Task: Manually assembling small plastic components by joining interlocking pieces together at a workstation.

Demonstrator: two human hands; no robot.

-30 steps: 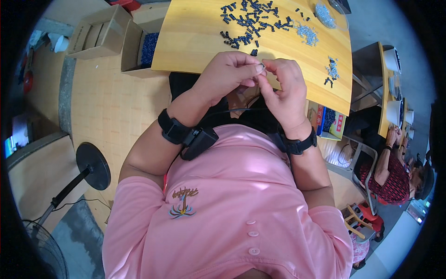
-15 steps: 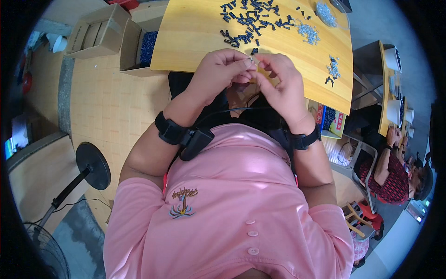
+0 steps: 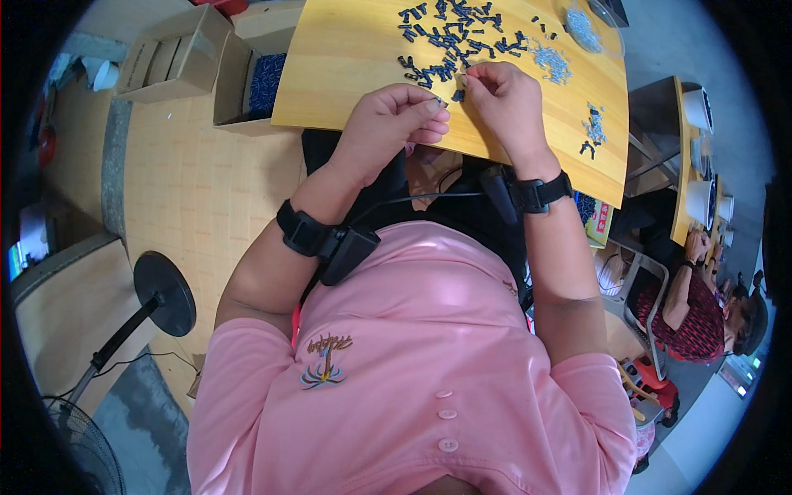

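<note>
left hand [image 3: 389,125] pinches small dark piece [image 3: 441,102] by near edge of table [image 3: 338,78]; loosened pinch may drop it. right hand [image 3: 506,101] narrow, contents cannot tell.

My right hand [image 3: 510,106] has a lane rightward over bare tabletop [image 3: 567,136], up to a small mixed pile [image 3: 594,126]; black pieces [image 3: 450,39] obstruct it ahead, my left hand [image 3: 384,125] leftward.

The tabletop [image 3: 330,87] looks like smooth, lightly glossy wood; the small black parts [image 3: 449,40] resemble plastic, the silvery pieces [image 3: 551,65] shiny metal, the carton [image 3: 196,58] matt cardboard, the pink shirt [image 3: 404,346] smooth cloth.
</note>
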